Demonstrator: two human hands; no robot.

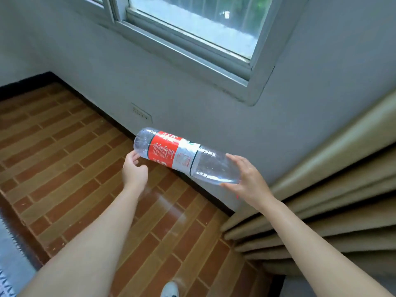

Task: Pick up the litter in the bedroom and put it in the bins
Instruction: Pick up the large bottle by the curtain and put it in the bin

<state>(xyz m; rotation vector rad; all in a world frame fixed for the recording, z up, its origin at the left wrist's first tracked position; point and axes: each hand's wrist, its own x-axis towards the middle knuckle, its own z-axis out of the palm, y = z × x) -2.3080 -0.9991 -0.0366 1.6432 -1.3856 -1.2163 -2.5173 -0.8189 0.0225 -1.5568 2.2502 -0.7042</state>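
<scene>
Bottle (186, 156): clear plastic, large, red and white label round its middle, no liquid visible inside; held up in the air on its side, slanting down to the right, in front of the wall (107, 67) and above the floor (64, 168). Right hand (249, 179): cups the bottle's right end, fingers over the top and thumb beneath, gripping it. Left hand (135, 170): just under the bottle's left end, fingers loosely curled, fingertips touching or almost touching the plastic; whether it grips cannot be told. Floor: brick-pattern tiles in reddish brown and tan, glossy, with a dark skirting strip along the wall. Socket (141, 113): white, low on the wall, behind the bottle's left end. Window (192, 28): pale frame, above. Curtain (332, 189): beige, pleated, at right. Shoe (170, 289): white toe at the lower edge.
</scene>
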